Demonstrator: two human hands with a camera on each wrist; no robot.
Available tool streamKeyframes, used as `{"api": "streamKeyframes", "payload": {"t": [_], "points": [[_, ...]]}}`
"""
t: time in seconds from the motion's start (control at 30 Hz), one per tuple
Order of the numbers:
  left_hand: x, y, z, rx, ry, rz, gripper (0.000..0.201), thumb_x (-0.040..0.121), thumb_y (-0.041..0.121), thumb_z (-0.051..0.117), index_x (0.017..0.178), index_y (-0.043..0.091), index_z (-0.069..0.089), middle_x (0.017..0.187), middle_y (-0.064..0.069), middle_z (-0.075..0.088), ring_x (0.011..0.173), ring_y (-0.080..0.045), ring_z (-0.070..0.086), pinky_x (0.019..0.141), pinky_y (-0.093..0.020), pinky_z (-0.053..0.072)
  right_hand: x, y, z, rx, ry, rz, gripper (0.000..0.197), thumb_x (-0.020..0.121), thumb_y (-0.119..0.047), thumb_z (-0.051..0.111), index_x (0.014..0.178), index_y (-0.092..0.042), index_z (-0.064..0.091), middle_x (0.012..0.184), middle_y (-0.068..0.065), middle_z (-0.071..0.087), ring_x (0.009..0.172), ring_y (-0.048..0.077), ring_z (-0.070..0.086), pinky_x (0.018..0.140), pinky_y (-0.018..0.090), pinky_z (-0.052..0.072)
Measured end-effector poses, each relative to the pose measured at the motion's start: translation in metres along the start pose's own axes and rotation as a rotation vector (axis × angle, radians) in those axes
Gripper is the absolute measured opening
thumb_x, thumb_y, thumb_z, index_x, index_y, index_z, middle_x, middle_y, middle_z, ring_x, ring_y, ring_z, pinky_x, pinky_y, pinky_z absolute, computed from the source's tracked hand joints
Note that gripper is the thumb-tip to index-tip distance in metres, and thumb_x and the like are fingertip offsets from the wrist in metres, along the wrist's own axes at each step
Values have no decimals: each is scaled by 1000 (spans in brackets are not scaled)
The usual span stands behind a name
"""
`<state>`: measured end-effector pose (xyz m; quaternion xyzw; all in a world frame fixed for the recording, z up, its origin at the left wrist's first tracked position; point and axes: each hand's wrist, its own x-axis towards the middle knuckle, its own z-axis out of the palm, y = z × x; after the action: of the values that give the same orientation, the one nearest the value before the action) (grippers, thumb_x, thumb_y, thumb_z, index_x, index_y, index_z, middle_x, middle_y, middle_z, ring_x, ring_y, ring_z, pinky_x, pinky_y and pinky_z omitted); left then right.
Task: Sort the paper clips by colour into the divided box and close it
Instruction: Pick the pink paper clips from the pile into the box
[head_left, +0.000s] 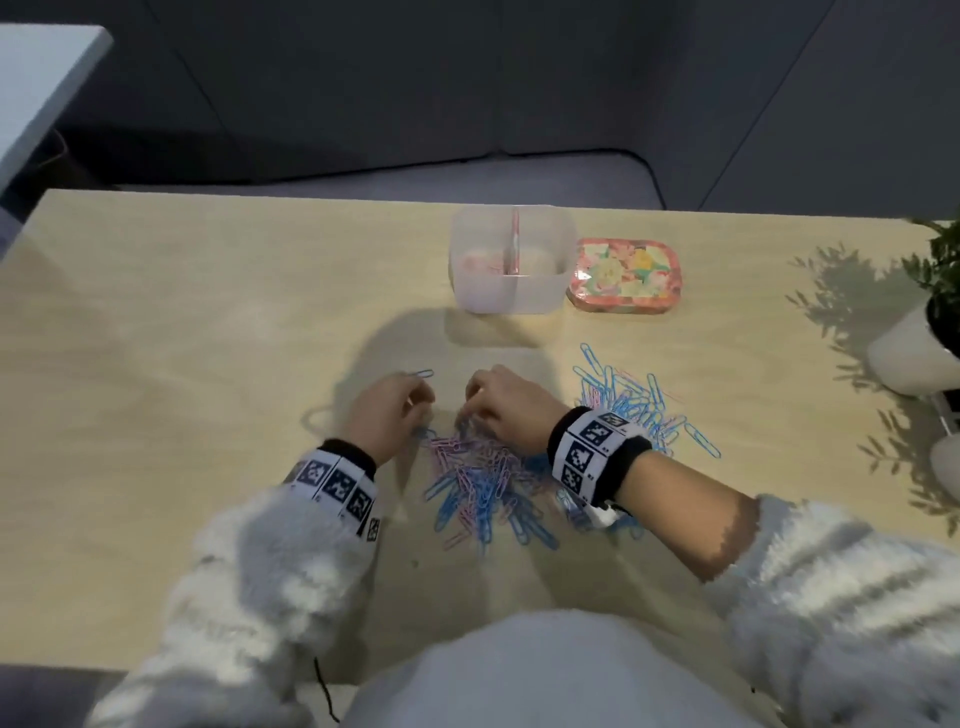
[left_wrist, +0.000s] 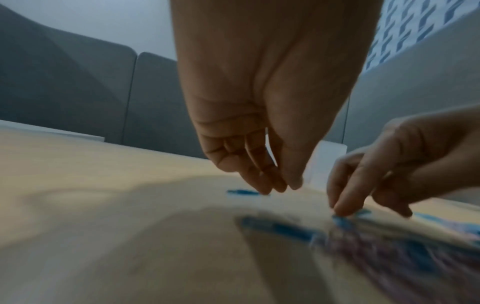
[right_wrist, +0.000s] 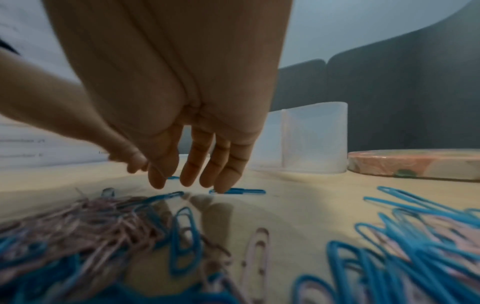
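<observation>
You sit at a pale wooden table (head_left: 182, 322) with a grey sofa behind it. The divided box (head_left: 511, 260) stands open at 12 o'clock, some pink clips in its left compartment; its flowered lid (head_left: 626, 278) lies just beside it at 3 o'clock. The mixed pile (head_left: 488, 483) lies between your wrists, a mostly blue pile (head_left: 631, 405) at 2 o'clock. Your left hand (head_left: 387, 410) hangs relaxed, grasping nothing. Your right hand (head_left: 501, 400) touches the clips with extended fingers.
</observation>
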<state>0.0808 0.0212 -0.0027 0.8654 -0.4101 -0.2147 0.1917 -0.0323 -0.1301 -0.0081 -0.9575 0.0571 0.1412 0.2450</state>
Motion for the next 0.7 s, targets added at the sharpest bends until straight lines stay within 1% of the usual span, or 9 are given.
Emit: {"api": "streamKeyframes", "payload": {"t": [0.1,0.17,0.23,0.3,0.33,0.4,0.5,0.6,0.7], "points": [[-18,-19,9,-8,-26,-52,10,85,17,61,91,9,63,94,-8,60,86,-22,56,77,-30,43,-8,9,-3,-94,-5,15,30,94,-19,44,116,-19,65,121,6,52,114,26,41,88,41,44],[-22,-30,11,-11,18,-86,8,86,14,59,89,8,63,92,-8,59,87,-24,56,79,-32,44,-14,20,-7,-117,31,71,31,94,-20,44,115,-16,66,119,7,54,113,26,41,90,39,42],[-25,-37,10,-1,89,-115,9,87,13,56,90,7,63,92,-8,57,89,-24,53,78,-30,42,-19,29,-9,-98,92,134,31,94,-17,43,115,-15,66,117,8,56,111,27,43,91,40,42],[-29,-36,11,16,155,-103,13,89,16,54,95,8,63,97,-8,56,93,-21,49,80,-28,39,-22,30,-8,-77,161,163,30,93,-14,44,114,-13,65,115,9,58,109,29,46,91,42,42],[-31,-32,13,13,165,-79,15,90,18,53,98,8,62,99,-7,56,94,-20,49,82,-28,40,-21,27,-7,-66,170,157,29,93,-13,45,115,-12,65,114,9,60,108,29,47,92,41,42],[-36,-20,20,-21,110,-37,21,89,24,55,103,10,61,102,-5,56,93,-18,53,86,-30,47,-17,15,-4,-29,130,113,29,91,-12,47,115,-12,65,113,8,62,109,27,48,92,39,41],[-42,-5,31,-71,-13,-42,38,82,34,65,111,11,58,106,-3,53,90,-17,57,86,-31,51,-5,-6,2,-7,32,17,29,91,-15,50,116,-15,63,117,5,60,114,23,47,92,37,41],[-44,3,35,-79,-3,-80,35,82,25,65,114,11,58,108,-5,53,91,-19,58,86,-31,50,5,-20,7,-65,-40,-87,29,92,-20,51,118,-18,62,117,6,57,113,24,46,87,38,43],[-41,4,32,-92,9,-99,29,84,16,62,112,11,60,107,-6,55,93,-21,58,86,-29,47,6,-23,9,-142,-75,-138,27,92,-22,52,117,-19,63,118,5,55,113,23,46,77,32,40]]}}
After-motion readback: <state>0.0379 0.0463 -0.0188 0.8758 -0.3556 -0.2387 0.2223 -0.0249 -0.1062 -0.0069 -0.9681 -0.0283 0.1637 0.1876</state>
